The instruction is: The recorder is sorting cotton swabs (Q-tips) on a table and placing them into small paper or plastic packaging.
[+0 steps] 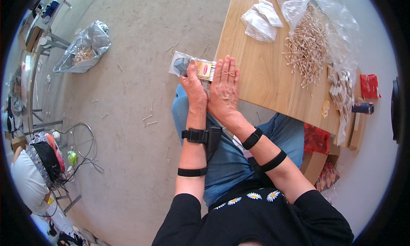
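My left hand (195,91) is closed round a small clear bag of cotton swabs (203,70), its thumb on top. A yellow and red label lies over the swabs, and the bag's loose clear end sticks out to the left with something dark showing through it. My right hand (224,92) is flat with its fingers stretched out together, pressed against the right end of the bag where the swab tips line up. The undersides of both hands are hidden. The bag is beside the left edge of the wooden table (256,70), above my knees.
A heap of loose cotton swabs (307,45) spills from a large clear bag (341,28) on the table. Flat clear packets (260,21) and a row of filled packs (340,88) lie around it. Swabs are scattered over the floor (141,75). Another person (30,177) is at the lower left.
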Available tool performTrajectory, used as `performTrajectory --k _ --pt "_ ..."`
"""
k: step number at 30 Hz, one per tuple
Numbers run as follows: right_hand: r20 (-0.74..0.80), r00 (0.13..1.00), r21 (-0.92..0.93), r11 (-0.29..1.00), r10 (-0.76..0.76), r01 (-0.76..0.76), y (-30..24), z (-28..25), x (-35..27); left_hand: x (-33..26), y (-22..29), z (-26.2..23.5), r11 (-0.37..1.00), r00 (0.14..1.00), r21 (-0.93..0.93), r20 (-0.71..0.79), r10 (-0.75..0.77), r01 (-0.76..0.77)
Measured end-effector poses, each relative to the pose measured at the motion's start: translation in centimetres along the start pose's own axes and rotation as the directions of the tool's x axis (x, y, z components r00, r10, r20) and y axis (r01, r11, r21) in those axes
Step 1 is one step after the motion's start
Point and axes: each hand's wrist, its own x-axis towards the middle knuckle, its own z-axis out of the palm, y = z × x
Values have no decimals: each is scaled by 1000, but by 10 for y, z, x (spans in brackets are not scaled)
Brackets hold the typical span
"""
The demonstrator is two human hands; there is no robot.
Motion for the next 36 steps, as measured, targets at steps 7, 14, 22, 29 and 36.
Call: performTrajectory --k 7,14,22,29,36 --pt "45 997 234 971 -63 51 16 -20 -2 0 4 -5 992 996 102 60 70 -76" --pt "147 986 70 994 79 -90 37 -31 -12 -3 3 -1 976 984 143 91 152 -164" --pt "141 988 14 998 57 -59 27 -24 -9 -4 4 -3 964 981 201 116 154 -175" --pt "144 988 78 995 55 -67 17 -23 -5 -5 5 -1 956 982 228 93 167 -184" --pt "72 997 66 997 42 -47 13 -13 -3 -6 4 5 947 976 236 94 199 -216"
